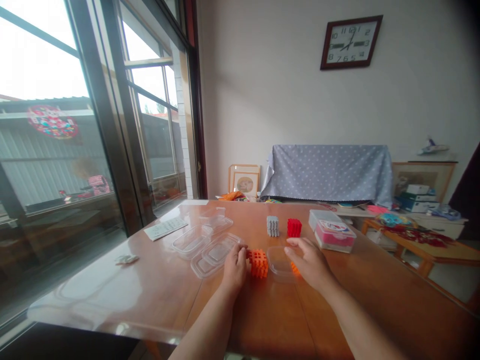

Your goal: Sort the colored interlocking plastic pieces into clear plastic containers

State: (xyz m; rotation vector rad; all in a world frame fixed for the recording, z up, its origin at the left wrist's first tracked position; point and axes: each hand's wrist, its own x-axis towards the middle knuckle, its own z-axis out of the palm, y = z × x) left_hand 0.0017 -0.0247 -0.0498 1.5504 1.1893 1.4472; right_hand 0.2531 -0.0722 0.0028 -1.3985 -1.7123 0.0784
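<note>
An orange cube of interlocking plastic pieces (258, 264) stands near the middle of the table. At its left side is my left hand (236, 265), with curled fingers gripping its edge; darker red bits show by the fingertips. My right hand (309, 262) hovers over the right end of a shallow clear plastic tub (275, 265), thumb and fingers apart. Below that thumb, an orange piece (295, 269) is partly hidden by the hand. Farther back stand a grey cube of the same kind (273, 226) and a red one (294, 228).
Several clear plastic tubs and lids (215, 255) lie left of my hands. Beyond them is a paper booklet (165, 229), and a small crumpled packet (126, 259) sits farther left. A lidded box with pink contents (333, 235) stands at the right, near the table edge.
</note>
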